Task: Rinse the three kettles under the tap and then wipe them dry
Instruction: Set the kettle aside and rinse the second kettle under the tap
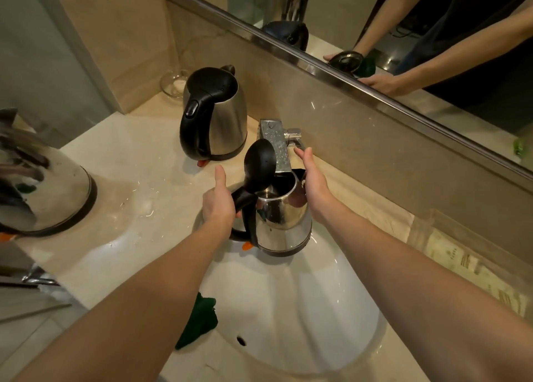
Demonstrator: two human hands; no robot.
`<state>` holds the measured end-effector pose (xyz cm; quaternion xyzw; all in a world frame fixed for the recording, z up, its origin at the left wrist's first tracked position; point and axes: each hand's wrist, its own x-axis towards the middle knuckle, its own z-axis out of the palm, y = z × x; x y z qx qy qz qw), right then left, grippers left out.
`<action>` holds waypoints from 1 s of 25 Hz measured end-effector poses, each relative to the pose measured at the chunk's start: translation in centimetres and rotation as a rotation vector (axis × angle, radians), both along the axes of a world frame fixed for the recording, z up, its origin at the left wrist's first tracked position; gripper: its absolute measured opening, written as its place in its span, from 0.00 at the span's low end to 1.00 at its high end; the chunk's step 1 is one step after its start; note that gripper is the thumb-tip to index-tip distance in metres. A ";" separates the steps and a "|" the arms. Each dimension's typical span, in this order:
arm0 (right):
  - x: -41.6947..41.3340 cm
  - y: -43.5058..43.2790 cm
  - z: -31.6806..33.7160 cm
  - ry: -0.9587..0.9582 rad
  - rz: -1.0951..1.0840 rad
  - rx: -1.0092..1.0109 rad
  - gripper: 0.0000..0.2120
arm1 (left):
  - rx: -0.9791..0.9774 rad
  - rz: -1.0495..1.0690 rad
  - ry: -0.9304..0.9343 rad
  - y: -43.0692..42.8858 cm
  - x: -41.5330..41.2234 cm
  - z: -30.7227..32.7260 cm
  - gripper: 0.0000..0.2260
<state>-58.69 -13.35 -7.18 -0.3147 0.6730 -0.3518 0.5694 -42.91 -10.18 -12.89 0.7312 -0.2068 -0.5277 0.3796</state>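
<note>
A steel kettle [281,220] with its black lid [259,165] flipped up hangs over the white sink [302,309], its mouth under the chrome tap spout [275,145]. My left hand [220,200] is shut on the kettle's black handle, thumb up. My right hand [313,179] reaches to the tap lever [297,139], fingertips at it, palm beside the kettle's rim. A second steel kettle [215,116] stands lid closed on the counter behind the sink. A third kettle [43,185] sits at the left edge, partly cut off. No water stream is visible.
A green cloth [199,321] lies on the sink's front left rim. A glass dish [173,86] sits in the back corner. The mirror [375,21] runs along the wall behind the tap. A clear bag with printed paper [461,260] lies on the right counter.
</note>
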 end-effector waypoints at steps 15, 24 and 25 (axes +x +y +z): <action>-0.5 -0.8 -2.0 0.071 -0.007 -0.100 0.26 | 0.009 0.010 -0.021 -0.6 -0.3 -0.1 0.37; 0.5 -0.5 -3.4 0.069 -0.014 -0.069 0.30 | 0.000 0.045 -0.032 -0.4 0.5 -0.7 0.32; 0.6 -0.4 -3.8 0.043 -0.033 -0.052 0.31 | 0.004 0.047 -0.031 -0.4 0.6 -0.9 0.31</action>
